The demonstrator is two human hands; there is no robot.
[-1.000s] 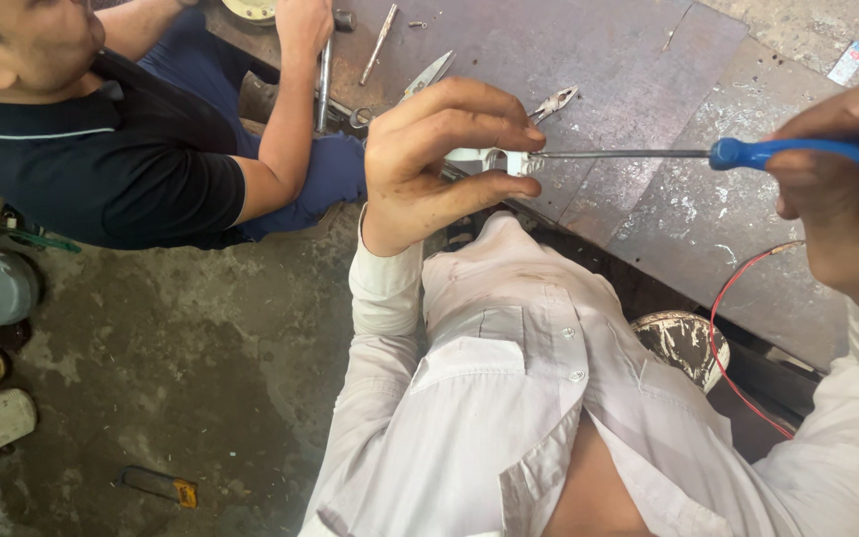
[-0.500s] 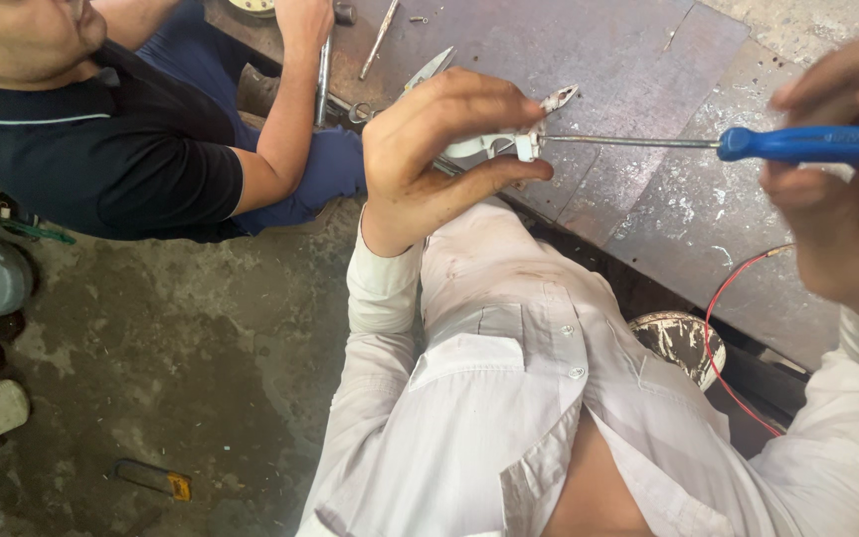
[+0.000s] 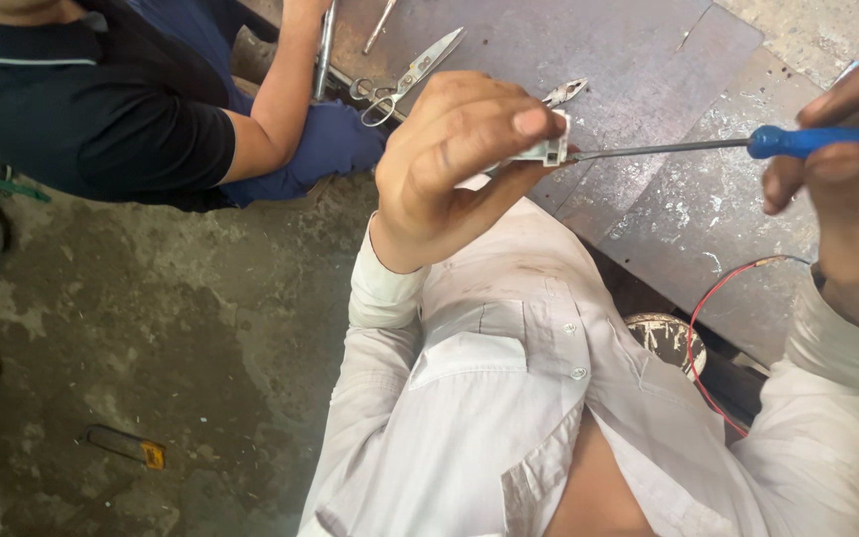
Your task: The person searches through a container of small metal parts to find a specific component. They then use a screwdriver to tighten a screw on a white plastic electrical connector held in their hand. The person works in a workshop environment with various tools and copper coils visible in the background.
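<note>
Left hand (image 3: 469, 164) clamps the small white plastic fitting (image 3: 544, 151) above my lap while right hand (image 3: 847, 189) grips the blue-handled screwdriver (image 3: 827, 142), tip at the fitting; I judge that keeping the shaft level and pressing lightly avoids slipping toward my fingers.

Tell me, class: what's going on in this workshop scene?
A person in a white shirt pinches a small white part in the left hand. The right hand holds a blue-handled screwdriver, its tip set against the part. Scissors lie on the metal sheet beyond, and a red wire loops near the right sleeve. Another person in a dark shirt sits alongside.
</note>
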